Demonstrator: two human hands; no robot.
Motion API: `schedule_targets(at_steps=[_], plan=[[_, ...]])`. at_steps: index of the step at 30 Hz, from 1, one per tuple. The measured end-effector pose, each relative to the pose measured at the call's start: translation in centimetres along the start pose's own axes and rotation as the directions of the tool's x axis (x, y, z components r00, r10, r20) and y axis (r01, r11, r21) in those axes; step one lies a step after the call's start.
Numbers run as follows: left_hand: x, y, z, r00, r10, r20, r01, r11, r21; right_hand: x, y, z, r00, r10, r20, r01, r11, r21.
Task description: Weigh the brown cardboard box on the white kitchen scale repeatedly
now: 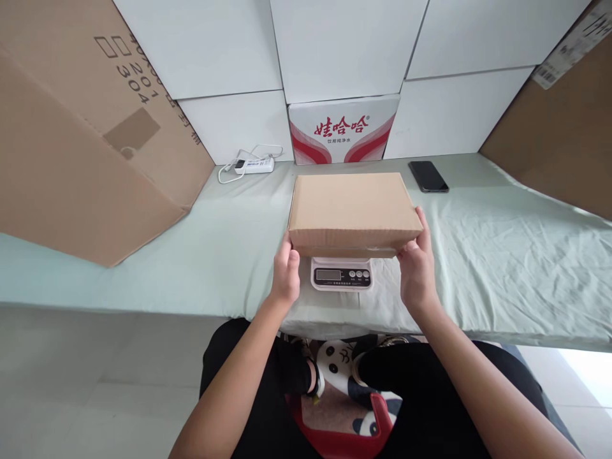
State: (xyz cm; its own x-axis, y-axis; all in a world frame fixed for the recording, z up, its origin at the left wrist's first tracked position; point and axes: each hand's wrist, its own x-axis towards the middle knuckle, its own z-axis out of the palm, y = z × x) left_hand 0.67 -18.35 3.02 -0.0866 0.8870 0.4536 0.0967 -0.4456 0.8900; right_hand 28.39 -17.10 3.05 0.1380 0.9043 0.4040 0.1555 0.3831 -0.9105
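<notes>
One cardboard box [352, 210] sitting on one scale [341, 275] near the table's [502, 255] front edge, left hand [285, 274] and right hand [417, 271] gripping its ends, seemingly resting.

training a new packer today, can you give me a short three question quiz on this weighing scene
1. True or false: the cardboard box sits over the scale, hiding all but its front panel.
2. Where does each hand meet the box? A) both on the lid B) the left hand at the near left corner, the right hand at the near right corner C) both underneath
3. Fill in: the dark phone lies on the green cloth to the ____ of the box.

Key
1. True
2. B
3. right
</notes>
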Motion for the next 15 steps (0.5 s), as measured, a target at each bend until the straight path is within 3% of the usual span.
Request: schedule_targets(at_steps=[4, 8, 12, 15], plan=[[1.9, 0.0, -0.1, 0.999, 0.032, -0.010, -0.032, 0.999, -0.015, 2.6, -0.2, 0.3, 0.999, -0.033, -0.002, 0.033, 0.999, -0.011], [6.8, -1.0, 0.0, 0.998, 0.054, -0.021, -0.056, 0.996, -0.064, 8.3, -0.6, 1.8, 0.994, -0.108, -0.033, 0.108, 0.994, -0.025], [12.0, -4.5, 0.7, 0.997, -0.054, -0.059, 0.046, 0.990, -0.133, 13.0, 0.6, 4.6, 0.990, -0.126, -0.068, 0.124, 0.992, -0.032], [14.1, -7.9, 1.1, 0.986, -0.147, -0.085, 0.131, 0.977, -0.171, 14.1, 2.6, 6.2, 0.991, -0.102, -0.086, 0.101, 0.995, -0.013]])
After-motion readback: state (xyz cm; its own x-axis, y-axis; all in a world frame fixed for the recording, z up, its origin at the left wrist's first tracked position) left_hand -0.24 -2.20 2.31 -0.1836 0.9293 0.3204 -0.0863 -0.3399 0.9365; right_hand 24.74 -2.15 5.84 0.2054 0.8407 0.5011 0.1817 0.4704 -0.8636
